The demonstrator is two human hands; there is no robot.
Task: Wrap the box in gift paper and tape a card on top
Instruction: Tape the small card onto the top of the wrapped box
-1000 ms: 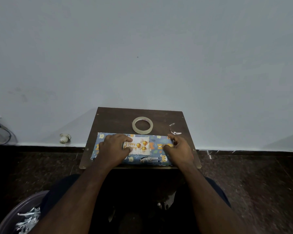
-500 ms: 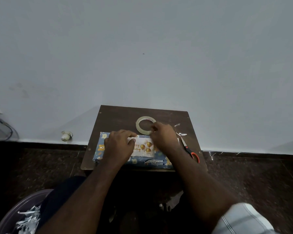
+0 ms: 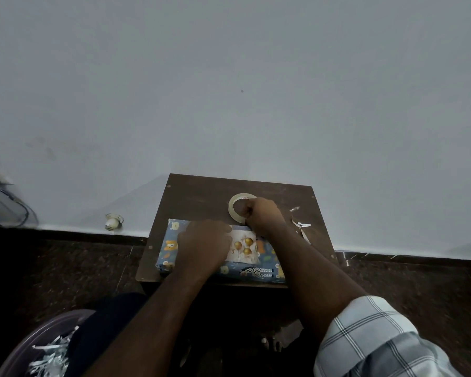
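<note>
Fetching tape while the card is pinned to the wrapped box

The box (image 3: 218, 257), already in gift paper, lies at the near edge of the small table (image 3: 196, 194) with the card (image 3: 244, 247) on its top. The left hand (image 3: 204, 244) rests on the card's left part, and how its fingers lie cannot be made out; the right hand (image 3: 261, 213), fingers curled, grips the tape roll (image 3: 235, 205) just behind the box. To do this well, the person should probably keep steady downward pressure on the card so it cannot slide while a strip is pulled.
</note>
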